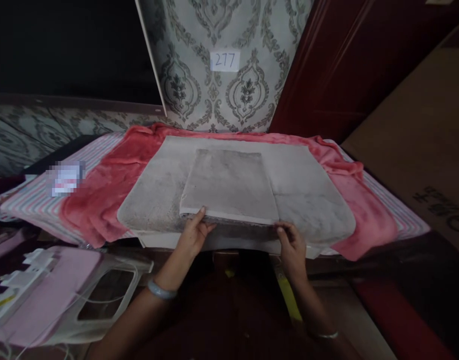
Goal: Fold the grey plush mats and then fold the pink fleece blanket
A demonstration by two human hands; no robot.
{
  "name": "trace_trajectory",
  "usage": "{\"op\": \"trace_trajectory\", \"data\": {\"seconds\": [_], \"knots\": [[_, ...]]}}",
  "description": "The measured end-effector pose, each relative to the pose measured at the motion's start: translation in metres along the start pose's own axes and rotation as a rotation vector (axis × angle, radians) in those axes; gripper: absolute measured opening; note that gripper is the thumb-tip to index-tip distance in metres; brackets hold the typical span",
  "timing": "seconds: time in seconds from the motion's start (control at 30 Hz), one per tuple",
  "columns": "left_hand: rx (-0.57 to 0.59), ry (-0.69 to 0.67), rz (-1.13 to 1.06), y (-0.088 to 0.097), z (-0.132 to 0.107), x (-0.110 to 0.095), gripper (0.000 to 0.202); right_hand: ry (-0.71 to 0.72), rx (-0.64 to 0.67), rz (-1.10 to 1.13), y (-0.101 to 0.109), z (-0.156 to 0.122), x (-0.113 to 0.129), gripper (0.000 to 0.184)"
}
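Observation:
A flat, rectangular folded grey cloth (229, 182) lies in the middle of a larger grey mat (308, 200). Its near edge shows a pale band with darker layers beneath. At the left part of that edge, my left hand (194, 234) is closed, thumb on top and fingers curled below. My right hand (292, 245) pinches the near right corner between thumb and fingers. The fingertips under the cloth are partly hidden. Front edges of the mat hang slightly over the table's near side.
A red-pink blanket (101, 200) and striped sheet (22, 205) lie under the mat. A pink-topped stool (71, 280) with a white power strip (26, 280) and cables stands at lower left. A television (71, 50) is behind left; a cardboard box (420, 140) rises at right.

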State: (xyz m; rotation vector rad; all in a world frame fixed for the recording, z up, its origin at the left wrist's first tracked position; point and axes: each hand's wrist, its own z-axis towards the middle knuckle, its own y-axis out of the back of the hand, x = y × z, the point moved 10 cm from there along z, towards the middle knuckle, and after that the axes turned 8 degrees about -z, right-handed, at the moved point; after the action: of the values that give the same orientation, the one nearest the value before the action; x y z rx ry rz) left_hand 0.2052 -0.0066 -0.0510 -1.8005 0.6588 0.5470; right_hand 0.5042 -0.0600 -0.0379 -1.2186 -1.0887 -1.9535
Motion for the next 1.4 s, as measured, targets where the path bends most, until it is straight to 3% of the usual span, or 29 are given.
{"op": "trace_trajectory", "data": {"seconds": [0.13, 0.2, 0.3, 0.43, 0.6, 0.77, 0.97, 1.13, 1.23, 1.4], "knots": [[0.038, 0.051, 0.044, -0.025, 0.003, 0.022, 0.041, -0.276, 0.251, 0.287, -0.039, -0.023, -0.026, 0.039], [-0.008, 0.062, 0.022, -0.029, 0.005, 0.027, 0.040, -0.390, 0.405, 0.422, -0.062, -0.035, -0.029, 0.046], [-0.083, 0.047, -0.023, -0.032, 0.008, 0.024, 0.043, -0.468, 0.535, 0.613, -0.080, -0.041, -0.018, 0.053], [-0.072, 0.033, -0.110, -0.043, 0.001, 0.015, 0.042, -0.454, 0.611, 0.925, -0.090, -0.030, 0.010, 0.045], [-0.091, 0.044, -0.196, -0.036, -0.019, 0.019, 0.047, -0.536, 0.518, 1.253, -0.088, -0.014, 0.017, 0.045], [-0.127, 0.079, -0.273, -0.003, -0.024, 0.017, 0.046, -0.651, 0.455, 1.344, -0.089, -0.013, 0.001, 0.049], [-0.122, 0.032, -0.366, 0.038, -0.023, -0.019, 0.027, -0.597, 0.435, 1.280, -0.095, -0.014, -0.003, 0.048], [-0.151, -0.002, -0.215, 0.063, -0.009, -0.061, 0.027, -0.643, 0.401, 1.210, -0.102, -0.017, -0.005, 0.045], [-0.184, 0.042, -0.018, 0.061, 0.009, -0.077, 0.030, -0.688, 0.316, 1.185, -0.103, -0.017, -0.007, 0.044], [-0.183, 0.000, 0.209, 0.035, 0.038, -0.096, 0.032, -0.742, 0.211, 1.145, -0.106, -0.017, -0.007, 0.049]]}}
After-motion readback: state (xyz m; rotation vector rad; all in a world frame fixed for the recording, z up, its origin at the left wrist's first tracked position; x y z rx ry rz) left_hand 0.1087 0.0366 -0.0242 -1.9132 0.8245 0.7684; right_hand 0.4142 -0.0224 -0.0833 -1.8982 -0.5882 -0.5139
